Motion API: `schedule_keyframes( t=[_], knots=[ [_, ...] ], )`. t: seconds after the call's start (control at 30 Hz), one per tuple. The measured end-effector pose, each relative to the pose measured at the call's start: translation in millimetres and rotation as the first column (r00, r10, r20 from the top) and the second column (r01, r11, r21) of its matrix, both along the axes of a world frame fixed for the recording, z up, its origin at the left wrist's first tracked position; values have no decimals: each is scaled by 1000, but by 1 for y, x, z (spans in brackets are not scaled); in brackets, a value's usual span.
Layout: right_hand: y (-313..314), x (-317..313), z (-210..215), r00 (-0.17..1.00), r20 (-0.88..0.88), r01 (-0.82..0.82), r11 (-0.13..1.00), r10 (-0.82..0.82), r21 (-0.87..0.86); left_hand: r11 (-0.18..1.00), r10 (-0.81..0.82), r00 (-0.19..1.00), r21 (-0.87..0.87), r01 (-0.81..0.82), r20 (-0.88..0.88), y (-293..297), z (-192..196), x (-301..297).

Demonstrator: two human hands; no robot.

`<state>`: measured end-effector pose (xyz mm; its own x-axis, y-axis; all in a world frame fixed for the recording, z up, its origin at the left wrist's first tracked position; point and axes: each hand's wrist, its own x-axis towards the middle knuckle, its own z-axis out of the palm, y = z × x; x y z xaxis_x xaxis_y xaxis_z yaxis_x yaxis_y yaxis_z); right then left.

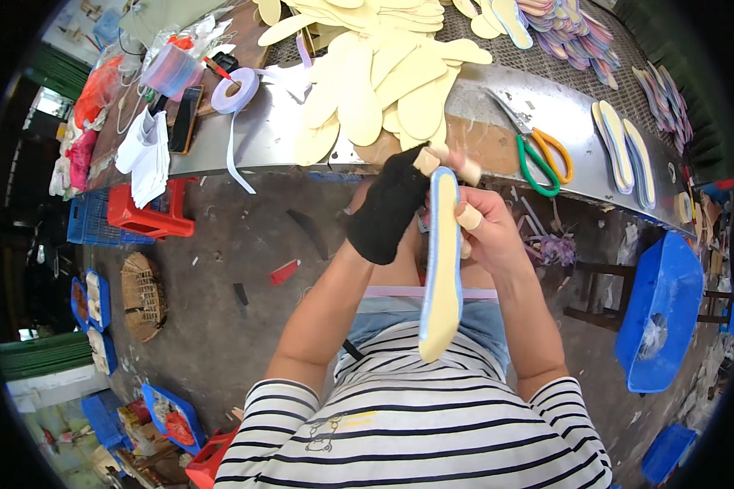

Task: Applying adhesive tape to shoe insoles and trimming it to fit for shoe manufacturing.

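Observation:
A pale yellow insole [443,277] with a light blue edge hangs upright in front of my striped shirt, toe end near the bench. My left hand [390,204], in a black glove with a tan-wrapped fingertip, grips it near its top. Beside it my right hand [491,228], bare with tan wraps on its fingers, pinches the insole's right edge. The fingers behind the insole are partly hidden. Just beyond both hands, a heap of yellow insole pieces [359,102] covers the bench. Scissors [538,151] with green and orange handles lie to the right.
On the metal bench [497,94] sit a lavender tape roll [235,91], a phone [185,120], finished-looking insoles [616,147] and a patterned stack [571,37]. A red stool [151,208] stands left below the bench; a blue tub [661,314] is at right.

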<state>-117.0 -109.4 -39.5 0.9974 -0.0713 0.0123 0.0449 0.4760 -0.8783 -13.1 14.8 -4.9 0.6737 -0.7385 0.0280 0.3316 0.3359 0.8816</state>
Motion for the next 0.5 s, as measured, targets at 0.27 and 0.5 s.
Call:
schedule_keyframes(
  t=[0.27, 0.5],
  knots=[
    [-16, 0, 2, 982, -175, 62, 995, -74, -75, 980, 16, 937, 178, -83, 350, 2, 7, -4],
    [-15, 8, 31, 953, 179, 302, 812, -244, -500, 907, 20, 945, 392, -154, 327, 9, -10, -9]
  ],
)
